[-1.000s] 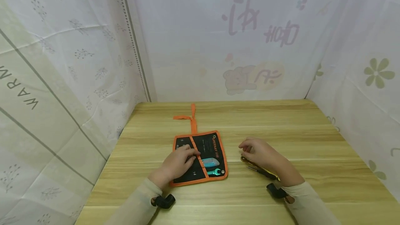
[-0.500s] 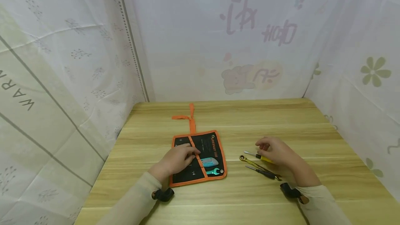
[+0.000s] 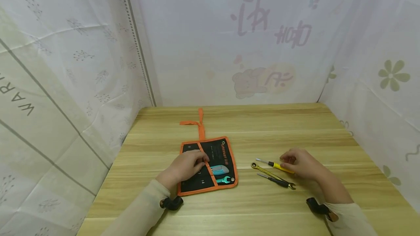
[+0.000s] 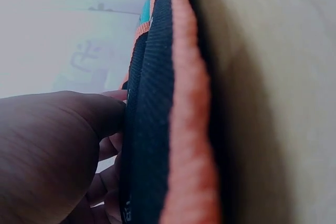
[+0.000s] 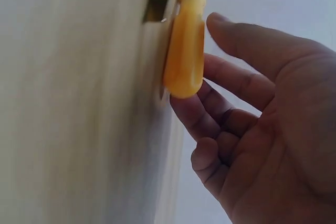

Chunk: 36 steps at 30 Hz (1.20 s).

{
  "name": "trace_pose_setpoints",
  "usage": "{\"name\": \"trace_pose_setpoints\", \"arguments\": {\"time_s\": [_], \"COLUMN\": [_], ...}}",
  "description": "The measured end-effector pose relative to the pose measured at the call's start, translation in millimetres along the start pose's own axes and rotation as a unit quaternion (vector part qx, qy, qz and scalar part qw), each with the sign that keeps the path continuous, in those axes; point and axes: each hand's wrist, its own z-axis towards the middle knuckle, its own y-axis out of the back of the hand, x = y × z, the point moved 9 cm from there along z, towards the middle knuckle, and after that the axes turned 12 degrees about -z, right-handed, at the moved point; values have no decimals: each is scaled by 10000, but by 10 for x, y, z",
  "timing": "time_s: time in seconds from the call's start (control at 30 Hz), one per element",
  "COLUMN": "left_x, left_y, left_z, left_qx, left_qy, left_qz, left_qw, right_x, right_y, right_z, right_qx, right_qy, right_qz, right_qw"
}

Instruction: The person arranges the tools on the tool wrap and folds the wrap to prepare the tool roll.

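A black tool pouch (image 3: 216,148) with orange trim lies flat on the table. My left hand (image 3: 183,165) rests on it, fingertips at the orange pocket edge; in the left wrist view the thumb (image 4: 107,111) touches the black cloth. A blue utility knife (image 3: 220,170) and a green wrench (image 3: 224,180) stick out of its pockets. At the right, my right hand (image 3: 303,163) is beside a screwdriver (image 3: 282,168) with a yellow handle. The right wrist view has its thumb (image 5: 236,38) apart from the handle, fingers bent loosely behind it.
Close to the yellow screwdriver lie a gold ratchet wrench (image 3: 267,172) and a black-handled screwdriver (image 3: 277,181). Orange tie straps (image 3: 201,126) stretch from the pouch toward the back of the wooden table (image 3: 279,126). Printed curtains (image 3: 197,46) hang behind and at both sides.
My right hand has moved right, from over the tools to the end of the yellow screwdriver handle, uncovering the ratchet wrench and the screwdrivers. My left hand has stayed on the pouch.
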Motion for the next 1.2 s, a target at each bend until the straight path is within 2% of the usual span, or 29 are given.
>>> {"name": "trace_pose_setpoints", "arguments": {"time_s": [0.37,0.53,1.2], "left_x": [0,21,-7], "left_y": [-16,-29,-50], "left_z": [-8,-11,-15], "left_qx": [-90,-111,-76], "left_qy": [-101,-95,-154], "left_qz": [195,248,349], "left_qw": [9997,9996,9992], "right_x": [-16,-13,41], "right_y": [-13,-29,-67], "right_z": [-164,-162,-103], "right_qx": [19,66,65], "right_qy": [-71,-85,2], "right_qz": [152,290,71], "right_qw": [9999,9995,10000]}}
